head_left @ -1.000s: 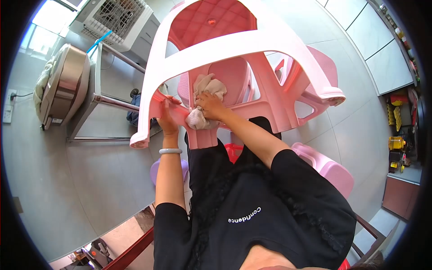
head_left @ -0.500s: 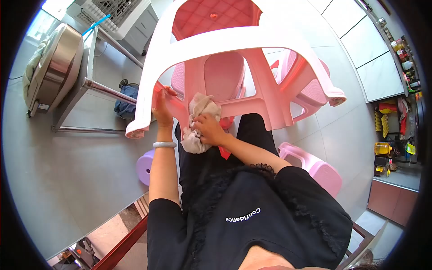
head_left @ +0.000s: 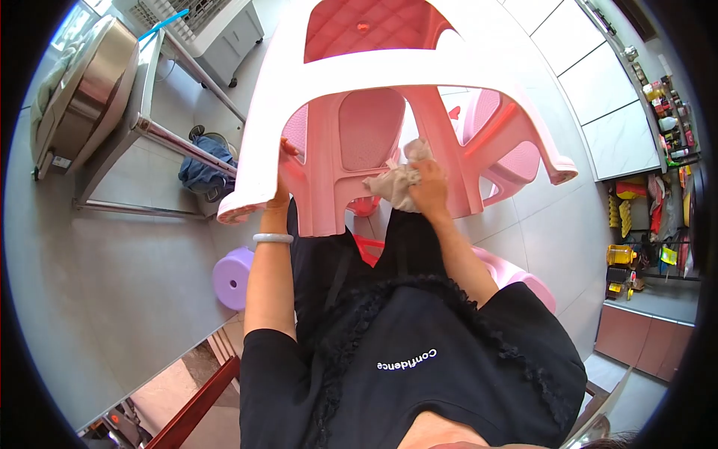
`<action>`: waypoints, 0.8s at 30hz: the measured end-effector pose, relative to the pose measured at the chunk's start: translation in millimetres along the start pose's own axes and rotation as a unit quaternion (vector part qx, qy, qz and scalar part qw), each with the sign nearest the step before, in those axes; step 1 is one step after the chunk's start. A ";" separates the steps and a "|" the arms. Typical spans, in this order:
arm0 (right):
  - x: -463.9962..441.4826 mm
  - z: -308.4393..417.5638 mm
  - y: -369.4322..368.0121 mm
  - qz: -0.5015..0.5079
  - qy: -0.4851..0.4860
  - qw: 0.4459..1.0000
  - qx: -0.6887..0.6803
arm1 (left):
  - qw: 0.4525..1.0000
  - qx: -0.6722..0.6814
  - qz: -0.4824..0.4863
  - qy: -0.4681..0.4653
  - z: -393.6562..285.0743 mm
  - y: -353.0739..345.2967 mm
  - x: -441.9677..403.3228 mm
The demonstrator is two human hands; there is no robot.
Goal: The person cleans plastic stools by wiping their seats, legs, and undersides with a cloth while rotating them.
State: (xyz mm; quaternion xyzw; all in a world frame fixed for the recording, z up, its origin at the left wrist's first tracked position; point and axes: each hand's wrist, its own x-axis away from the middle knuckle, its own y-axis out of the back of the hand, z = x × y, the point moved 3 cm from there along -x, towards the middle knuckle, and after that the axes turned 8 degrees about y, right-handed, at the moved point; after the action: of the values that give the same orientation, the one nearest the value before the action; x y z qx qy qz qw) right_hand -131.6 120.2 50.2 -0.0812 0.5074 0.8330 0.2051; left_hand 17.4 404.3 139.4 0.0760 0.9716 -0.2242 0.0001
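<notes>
A pink plastic chair (head_left: 321,176) is tipped in front of me, its legs and pale curved frame toward me. My left hand (head_left: 280,176) grips the chair's left leg, partly hidden behind it; a pale bracelet circles that wrist. Bunched in my right hand (head_left: 430,189) is a beige cloth (head_left: 399,183), which lies against the crossbar between the chair's nearer legs, toward the right one. The fingers of my right hand are wrapped into the cloth.
A purple stool (head_left: 234,278) stands on the floor at left. Pink stools (head_left: 527,280) are at right and beyond the chair. A metal-framed table (head_left: 142,123) stands upper left, near a blue bag (head_left: 200,166). Shelves with bottles (head_left: 621,254) line the right side.
My right hand has moved with the cloth from the chair's left leg rightward along the crossbar. My left hand stays on the left leg. The camera view has shifted a little.
</notes>
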 end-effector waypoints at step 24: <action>-26.3 4.2 9.6 0.225 -0.069 0.972 0.023 | 0.999 -0.037 -0.019 0.009 1.0 3.3 2.8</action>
State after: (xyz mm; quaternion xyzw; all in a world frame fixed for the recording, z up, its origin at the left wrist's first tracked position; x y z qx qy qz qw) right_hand -111.6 113.3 69.0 0.0970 0.5161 0.8496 0.0485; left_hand 15.1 407.2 137.0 0.0600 0.9803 -0.1878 -0.0104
